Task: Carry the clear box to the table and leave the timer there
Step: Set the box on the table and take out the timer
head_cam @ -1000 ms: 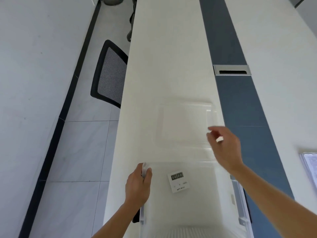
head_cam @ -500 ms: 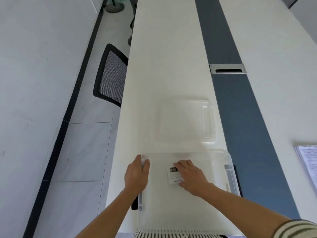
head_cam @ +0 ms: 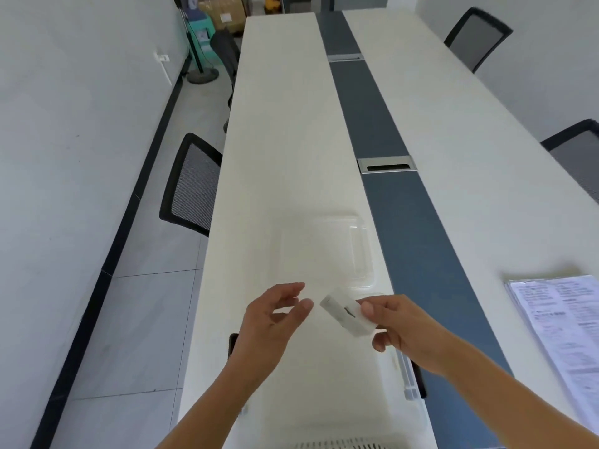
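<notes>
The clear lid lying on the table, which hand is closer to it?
The right hand, just. Holding the timer, it sits right below the clear lid's near corner. The left hand hovers open, a little further to the lid's lower left.

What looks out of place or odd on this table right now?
Nothing looks spilled or damaged. The clear box sits open with its lid lying flat beyond it, and the timer is held tilted in the right hand, not on the table.
</notes>
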Action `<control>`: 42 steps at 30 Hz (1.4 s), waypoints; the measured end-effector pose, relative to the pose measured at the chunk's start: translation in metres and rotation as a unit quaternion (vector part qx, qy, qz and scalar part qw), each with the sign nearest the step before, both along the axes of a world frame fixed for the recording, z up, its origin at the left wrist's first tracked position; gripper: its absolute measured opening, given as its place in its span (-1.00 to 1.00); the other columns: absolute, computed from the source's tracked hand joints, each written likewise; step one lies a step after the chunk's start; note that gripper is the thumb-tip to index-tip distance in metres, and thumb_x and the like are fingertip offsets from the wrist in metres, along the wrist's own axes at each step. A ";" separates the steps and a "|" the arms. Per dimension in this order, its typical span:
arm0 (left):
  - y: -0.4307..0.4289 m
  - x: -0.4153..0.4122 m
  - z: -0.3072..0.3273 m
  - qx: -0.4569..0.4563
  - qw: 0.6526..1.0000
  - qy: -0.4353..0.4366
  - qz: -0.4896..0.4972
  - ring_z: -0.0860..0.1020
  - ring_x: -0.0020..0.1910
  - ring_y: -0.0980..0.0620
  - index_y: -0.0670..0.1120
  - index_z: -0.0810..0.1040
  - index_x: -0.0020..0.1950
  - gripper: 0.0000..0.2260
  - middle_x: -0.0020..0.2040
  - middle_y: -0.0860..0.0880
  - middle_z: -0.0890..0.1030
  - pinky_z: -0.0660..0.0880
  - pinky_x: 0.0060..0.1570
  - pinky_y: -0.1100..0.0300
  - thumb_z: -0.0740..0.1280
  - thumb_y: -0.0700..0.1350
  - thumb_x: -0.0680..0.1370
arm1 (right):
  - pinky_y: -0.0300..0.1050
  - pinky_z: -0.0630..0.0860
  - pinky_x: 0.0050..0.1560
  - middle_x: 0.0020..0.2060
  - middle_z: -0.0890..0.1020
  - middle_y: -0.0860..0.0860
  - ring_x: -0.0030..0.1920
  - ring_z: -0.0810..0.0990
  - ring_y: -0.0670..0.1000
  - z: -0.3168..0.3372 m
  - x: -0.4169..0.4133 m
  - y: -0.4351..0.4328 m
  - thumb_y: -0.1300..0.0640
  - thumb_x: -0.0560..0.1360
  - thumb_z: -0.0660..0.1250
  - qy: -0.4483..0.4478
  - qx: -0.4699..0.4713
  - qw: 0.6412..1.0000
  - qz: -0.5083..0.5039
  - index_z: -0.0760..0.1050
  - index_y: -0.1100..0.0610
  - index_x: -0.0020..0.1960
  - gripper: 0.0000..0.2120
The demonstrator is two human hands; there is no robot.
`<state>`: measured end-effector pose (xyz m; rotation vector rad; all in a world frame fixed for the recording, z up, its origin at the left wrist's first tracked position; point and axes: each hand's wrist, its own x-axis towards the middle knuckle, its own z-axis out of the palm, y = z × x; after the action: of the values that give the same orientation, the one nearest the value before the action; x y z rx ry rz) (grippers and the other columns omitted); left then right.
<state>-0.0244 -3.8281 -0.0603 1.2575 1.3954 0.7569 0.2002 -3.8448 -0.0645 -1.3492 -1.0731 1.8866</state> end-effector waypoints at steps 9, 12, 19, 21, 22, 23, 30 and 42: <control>-0.020 0.033 0.029 -0.027 0.997 -0.063 -0.042 0.66 -0.09 0.08 -0.01 0.60 0.10 -0.70 -0.10 0.03 0.66 0.54 -0.12 0.33 0.49 -0.10 0.39 | -0.18 0.40 -0.32 -0.18 0.63 0.02 -0.22 0.53 -0.10 0.014 0.001 -0.021 -0.15 0.32 0.43 0.005 0.048 0.999 -0.011 0.68 0.17 0.05 -0.54; -0.029 0.036 0.029 -0.025 0.997 -0.066 -0.043 0.65 -0.17 0.09 -0.03 0.62 0.07 -0.72 -0.19 0.05 0.66 0.54 -0.17 0.33 0.51 -0.15 0.37 | -0.17 0.40 -0.32 -0.17 0.65 0.02 -0.22 0.53 -0.10 0.012 0.002 -0.031 -0.10 0.32 0.43 0.010 0.048 0.999 -0.012 0.69 0.16 0.04 -0.58; -0.046 0.041 0.027 0.011 0.998 -0.043 -0.040 0.61 -0.28 0.14 -0.05 0.63 0.04 -0.65 -0.24 0.05 0.64 0.56 -0.18 0.28 0.50 -0.05 0.27 | -0.16 0.41 -0.32 -0.15 0.67 0.03 -0.21 0.53 -0.08 0.007 0.004 -0.045 -0.08 0.30 0.45 0.024 0.033 0.999 -0.011 0.70 0.15 0.02 -0.60; -0.048 0.040 0.028 0.022 0.998 -0.038 -0.046 0.62 -0.26 0.12 -0.05 0.63 0.05 -0.65 -0.22 0.03 0.65 0.56 -0.18 0.28 0.51 -0.06 0.28 | -0.17 0.42 -0.32 -0.16 0.68 0.01 -0.23 0.54 -0.09 0.007 0.006 -0.047 -0.07 0.30 0.45 0.026 0.035 0.999 -0.007 0.70 0.15 0.01 -0.61; -0.049 0.040 0.028 0.028 0.998 -0.034 -0.050 0.63 -0.24 0.10 -0.04 0.64 0.05 -0.65 -0.20 0.02 0.66 0.56 -0.17 0.27 0.52 -0.07 0.29 | -0.18 0.42 -0.32 -0.17 0.68 0.01 -0.23 0.54 -0.09 0.007 0.007 -0.048 -0.07 0.30 0.45 0.028 0.037 0.999 -0.005 0.70 0.15 0.01 -0.61; -0.050 0.040 0.028 0.033 0.998 -0.030 -0.054 0.64 -0.21 0.06 -0.03 0.64 0.06 -0.66 -0.16 -0.01 0.68 0.58 -0.15 0.26 0.53 -0.09 0.29 | -0.18 0.42 -0.32 -0.17 0.68 0.01 -0.24 0.54 -0.09 0.007 0.008 -0.049 -0.06 0.31 0.44 0.032 0.039 0.999 -0.003 0.70 0.16 0.01 -0.62; -0.055 0.038 0.028 0.024 0.993 -0.062 -0.102 0.65 -0.07 0.01 -0.01 0.62 0.14 -0.58 -0.03 0.01 0.71 0.57 -0.05 0.25 0.49 -0.20 0.30 | -0.21 0.42 -0.36 -0.26 0.66 0.00 -0.31 0.54 -0.08 0.009 0.021 -0.054 -0.10 0.28 0.47 0.069 0.048 0.996 -0.002 0.70 0.17 -0.09 -0.63; -0.039 0.027 0.031 0.017 0.996 -0.080 -0.020 0.61 -0.18 0.02 -0.10 0.67 -0.08 -0.85 -0.18 -0.05 0.69 0.57 -0.13 0.15 0.48 -0.09 0.39 | -0.09 0.62 -0.02 -0.05 0.70 -0.08 -0.09 0.67 -0.07 0.011 0.015 -0.056 -0.17 0.08 0.55 -0.163 0.135 0.972 -0.102 0.60 -0.05 0.13 -0.37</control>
<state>0.0023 -3.8668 -0.0293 1.2201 1.2301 0.8389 0.2151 -3.9009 -0.0531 -1.5722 -1.2444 1.3452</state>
